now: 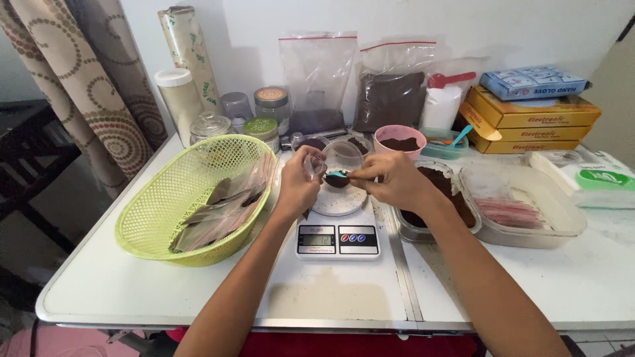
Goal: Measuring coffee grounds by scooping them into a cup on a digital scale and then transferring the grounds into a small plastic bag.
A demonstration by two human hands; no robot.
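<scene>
A small white digital kitchen scale point(338, 231) sits on the white table point(132, 284), and everything here is placed from it. Directly above its round platform, the left hand point(297, 182) grips a small clear plastic pouch point(316, 166), thumb and fingers pinched on the pouch's edge so that its mouth faces right. The pouch is thin, see-through and slightly crumpled; whether it has anything in it I cannot tell. The right hand point(391, 180), also above the platform and just right of the left, is closed around the handle of a small teal spoon point(337, 175), whose bowl carries a heap of dark brown powder and sits at the pouch's opening. Behind the spoon, a round clear lid or cup point(345, 156) stands over the far edge of the scale.

Left of the scale, a lime-green plastic basket point(165, 218) holds a stack of filled flat pouches point(221, 211). Right of the scale, touching near the right forearm, a clear tub point(436, 198) holds more dark powder, and beyond it a second clear tub point(529, 208) holds pinkish packets. Behind the scale stand a pink bowl point(399, 140) with dark powder, several jars point(272, 106), and two large zip bags point(390, 92) against the wall.
</scene>
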